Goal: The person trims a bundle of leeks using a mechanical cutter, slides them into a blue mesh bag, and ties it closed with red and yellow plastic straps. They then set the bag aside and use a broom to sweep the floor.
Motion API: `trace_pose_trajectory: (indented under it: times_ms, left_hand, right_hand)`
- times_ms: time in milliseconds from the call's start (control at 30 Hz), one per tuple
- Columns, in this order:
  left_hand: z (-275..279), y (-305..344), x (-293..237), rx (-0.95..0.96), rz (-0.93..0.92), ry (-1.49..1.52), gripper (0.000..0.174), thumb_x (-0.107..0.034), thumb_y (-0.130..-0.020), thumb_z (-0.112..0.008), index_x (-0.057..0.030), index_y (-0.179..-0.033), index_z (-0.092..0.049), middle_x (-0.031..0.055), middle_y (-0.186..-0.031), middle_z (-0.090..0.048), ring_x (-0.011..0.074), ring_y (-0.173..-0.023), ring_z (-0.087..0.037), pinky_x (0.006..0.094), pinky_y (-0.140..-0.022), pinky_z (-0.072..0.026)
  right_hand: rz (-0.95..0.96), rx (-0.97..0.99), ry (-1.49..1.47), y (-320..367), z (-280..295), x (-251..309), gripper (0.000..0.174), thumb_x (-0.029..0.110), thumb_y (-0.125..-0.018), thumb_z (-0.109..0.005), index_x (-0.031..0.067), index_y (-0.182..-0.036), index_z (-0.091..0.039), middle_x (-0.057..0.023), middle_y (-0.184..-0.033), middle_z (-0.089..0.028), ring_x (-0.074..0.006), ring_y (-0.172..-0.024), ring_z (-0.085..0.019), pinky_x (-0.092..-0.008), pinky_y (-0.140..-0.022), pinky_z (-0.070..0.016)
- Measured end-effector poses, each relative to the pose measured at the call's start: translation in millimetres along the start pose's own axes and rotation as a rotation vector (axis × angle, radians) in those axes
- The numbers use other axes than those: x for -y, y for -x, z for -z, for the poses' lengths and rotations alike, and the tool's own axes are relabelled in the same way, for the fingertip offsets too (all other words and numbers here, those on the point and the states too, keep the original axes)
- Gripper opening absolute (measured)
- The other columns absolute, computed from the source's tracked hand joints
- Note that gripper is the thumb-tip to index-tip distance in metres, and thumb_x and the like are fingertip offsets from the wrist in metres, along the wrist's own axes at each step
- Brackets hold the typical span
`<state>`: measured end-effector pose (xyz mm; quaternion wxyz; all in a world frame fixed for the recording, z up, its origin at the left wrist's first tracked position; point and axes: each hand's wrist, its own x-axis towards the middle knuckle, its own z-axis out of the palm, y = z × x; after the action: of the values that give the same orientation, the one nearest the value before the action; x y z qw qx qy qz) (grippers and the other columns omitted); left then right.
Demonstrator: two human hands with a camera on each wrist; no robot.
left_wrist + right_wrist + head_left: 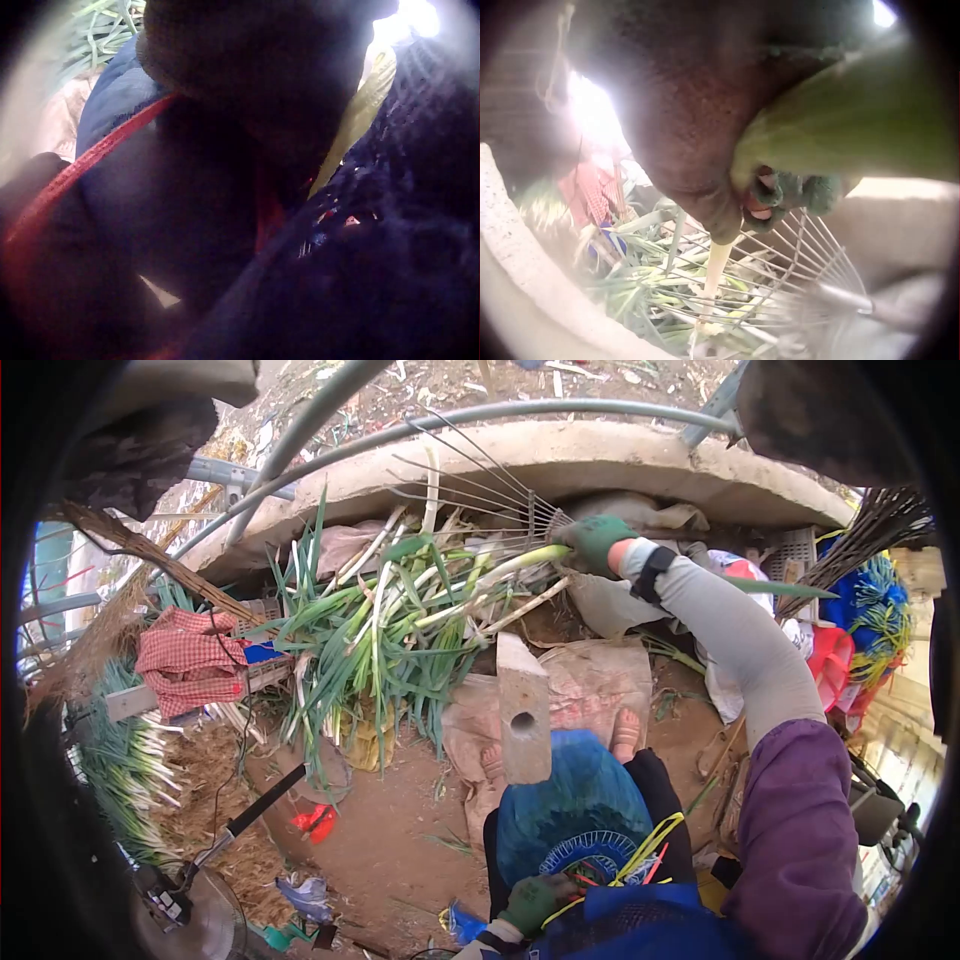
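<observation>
My right hand (597,544), in a green glove, grips a thick scallion (525,565) whose white end points left and whose green leaf trails right over the forearm; the right wrist view shows fingers curled round the stalk (718,270). Beside that hand lies a wire rake (500,495), its tines fanned over a heap of scallions (385,610). My left hand (535,903), also gloved in green, is low at my lap beside yellow and red straps (640,852); its fingertips are hidden. The left wrist view is mostly dark, with a red strap (97,150).
A concrete block with a hole (524,710) stands before my knees. Trimmed scallions (130,770) lie at the left, near a checked red cloth (190,660). A curved concrete edge (590,455) and metal rail (540,406) run behind the heap. Bundled twigs (860,545) are at the right.
</observation>
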<state>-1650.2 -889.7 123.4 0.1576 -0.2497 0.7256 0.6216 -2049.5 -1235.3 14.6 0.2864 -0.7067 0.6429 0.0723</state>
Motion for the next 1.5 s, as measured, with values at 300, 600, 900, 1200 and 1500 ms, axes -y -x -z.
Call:
trace_pose_trajectory:
  times_ms: [300,600,900,1200,1500]
  left_hand:
    - [-7.9,10.9,4.9,-0.064,0.01,-0.069,0.02,-0.023,-0.083,-0.061,-0.0206,-0.102,-0.066,0.0045,-0.105,-0.065,0.0284,-0.093,-0.064,0.0399,-0.076,-0.0507]
    - [-25.5,12.2,16.3,-0.102,0.037,-0.097,0.024,-0.036,-0.084,-0.063,-0.0187,-0.1,-0.068,0.005,-0.106,-0.066,0.0304,-0.094,-0.065,0.0433,-0.078,-0.0516]
    - [-23.6,8.1,12.9,-0.012,-0.001,-0.354,0.026,-0.035,-0.083,-0.063,-0.0165,-0.102,-0.065,0.0114,-0.107,-0.066,0.0324,-0.093,-0.066,0.0447,-0.078,-0.052]
    - [-8.9,-0.4,-41.0,0.388,0.235,-0.548,0.033,-0.04,-0.085,-0.057,-0.013,-0.099,-0.07,0.015,-0.094,-0.071,0.031,-0.086,-0.069,0.0444,-0.074,-0.0545]
    - [-35.4,21.4,-22.2,0.368,0.198,-0.585,0.034,-0.041,-0.091,-0.049,-0.017,-0.103,-0.07,0.0144,-0.09,-0.07,0.0323,-0.08,-0.069,0.047,-0.067,-0.0518]
  right_hand:
    - [0.087,-0.083,0.57,47.2,137.8,75.6,0.019,0.025,-0.083,-0.062,0.0167,-0.099,-0.068,-0.006,-0.082,-0.069,-0.0263,-0.077,-0.069,-0.0399,-0.068,-0.0545]
    - [0.33,-0.478,0.433,103.3,241.7,177.1,0.028,0.03,-0.086,-0.063,0.0204,-0.112,-0.066,-0.0088,-0.076,-0.065,-0.0309,-0.068,-0.066,-0.0433,-0.063,-0.0525]
    - [0.217,0.038,0.12,242.7,3.2,131.1,0.041,0.032,-0.087,-0.061,0.011,-0.122,-0.058,-0.0132,-0.1,-0.066,-0.0337,-0.088,-0.065,-0.0426,-0.077,-0.052]
    - [0.258,-0.105,-0.069,460.0,-197.5,262.2,0.018,0.021,-0.082,-0.057,0.0148,-0.097,-0.064,-0.0004,-0.093,-0.063,-0.0188,-0.089,-0.06,-0.0361,-0.08,-0.0447]
    - [0.19,0.259,-0.323,458.1,-215.7,269.9,0.016,0.023,-0.077,-0.062,0.0138,-0.077,-0.075,-0.0065,-0.075,-0.071,-0.0272,-0.068,-0.07,-0.0403,-0.056,-0.0538]
